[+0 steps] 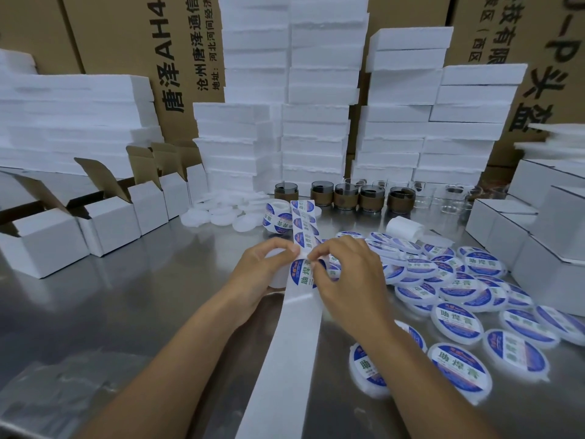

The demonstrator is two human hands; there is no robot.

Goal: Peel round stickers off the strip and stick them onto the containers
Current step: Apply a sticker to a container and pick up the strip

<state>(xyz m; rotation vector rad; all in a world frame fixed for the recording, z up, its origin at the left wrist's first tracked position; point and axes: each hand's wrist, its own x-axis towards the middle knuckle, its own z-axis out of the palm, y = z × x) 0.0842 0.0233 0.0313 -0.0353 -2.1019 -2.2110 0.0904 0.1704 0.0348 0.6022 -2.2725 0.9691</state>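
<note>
White sticker strip (286,340) hangs above the steel counter (152,299); left hand (258,270) holds a plain container (278,278) and pinches the strip, right hand (348,274) pinches its blue round sticker (303,274) beside labelled containers (456,320).

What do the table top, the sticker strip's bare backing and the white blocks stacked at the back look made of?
Table top: brushed metal, probably stainless steel; grey sheen with blurred reflections. Sticker strip: smooth paper liner, seemingly; white, thin, it bends in an easy curve. White blocks: foam, likely expanded polystyrene; matt, with rough, torn-looking edges.
</note>
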